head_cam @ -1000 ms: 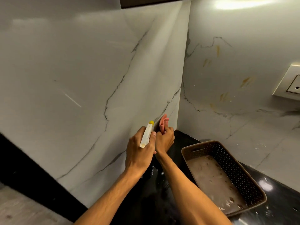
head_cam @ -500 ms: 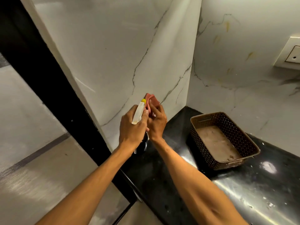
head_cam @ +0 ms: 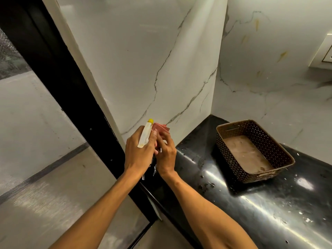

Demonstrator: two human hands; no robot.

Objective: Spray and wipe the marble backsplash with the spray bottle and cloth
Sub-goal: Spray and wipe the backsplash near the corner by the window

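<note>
Since both hands meet low at the foot of the marble backsplash [head_cam: 143,60], the person seems to be readying the tools together, not wiping yet. The left hand [head_cam: 138,157] has its fingers curled round the neck of the spray bottle [head_cam: 144,134], whose pale head lies across the knuckles with the yellow tip aimed up and forward at the wall; the bottle's body is mostly hidden beneath the hand. The right hand [head_cam: 166,153] pinches a folded pink cloth [head_cam: 160,127] between thumb and bent fingers, holding it just beside the nozzle. That closeness suggests the cloth is either about to be wetted or kept at hand to follow the spray. Whether the cloth touches the marble cannot be told. A brown perforated basket [head_cam: 231,159] stands well apart on the black counter [head_cam: 251,203], out of the way of the near panel. Yellowish streaks [head_cam: 282,55] mark the far panel near a socket [head_cam: 323,53], so that side likely remains to be cleaned
</note>
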